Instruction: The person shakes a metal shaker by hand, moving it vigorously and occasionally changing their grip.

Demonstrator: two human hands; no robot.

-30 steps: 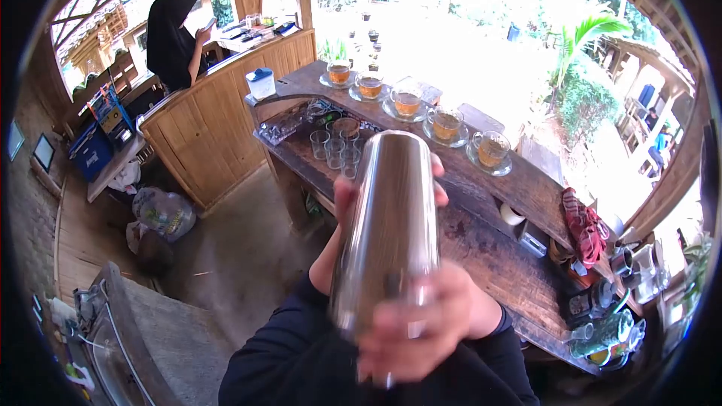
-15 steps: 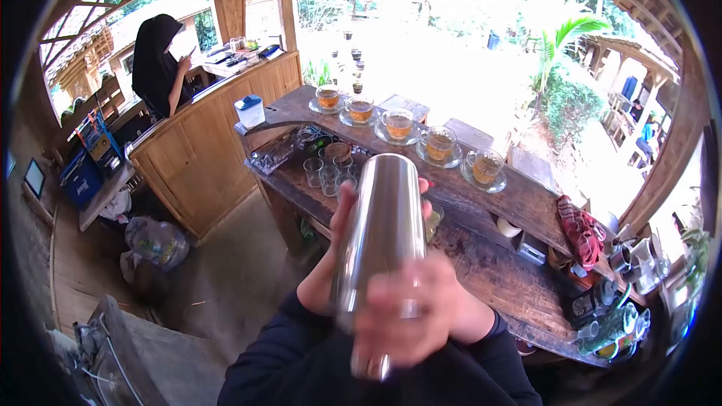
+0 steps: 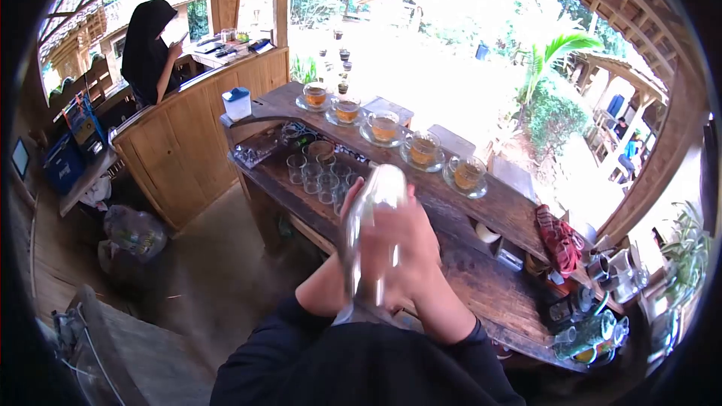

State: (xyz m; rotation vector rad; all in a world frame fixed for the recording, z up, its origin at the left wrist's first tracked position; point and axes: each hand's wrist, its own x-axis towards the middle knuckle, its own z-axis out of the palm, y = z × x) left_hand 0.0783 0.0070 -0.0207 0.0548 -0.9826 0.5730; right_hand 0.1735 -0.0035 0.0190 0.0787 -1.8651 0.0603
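A shiny metal cocktail shaker (image 3: 389, 182) is tilted up in front of my chest, smeared by motion. My right hand (image 3: 402, 244) wraps around its near side. My left hand (image 3: 329, 277) grips it from the left and behind, its fingertips showing at the shaker's upper left edge. Beyond the shaker, several glass cups (image 3: 467, 174) of amber drink stand on saucers in a row along the raised wooden counter (image 3: 500, 210). To the left of my hands, a cluster of drinking glasses (image 3: 310, 177) sits on the lower shelf.
A person (image 3: 150, 53) stands behind a wooden partition (image 3: 188, 150) at the left. A blue-lidded container (image 3: 238, 104) is at the counter's left end. A red cloth (image 3: 558, 240) hangs at the right, near glass jugs (image 3: 626, 277) and a green-tinted glass vessel (image 3: 587, 333).
The shaker has swung nearer my chest and blurs more. My right hand has moved up along it. The view has shifted slightly, so the counter sits further left.
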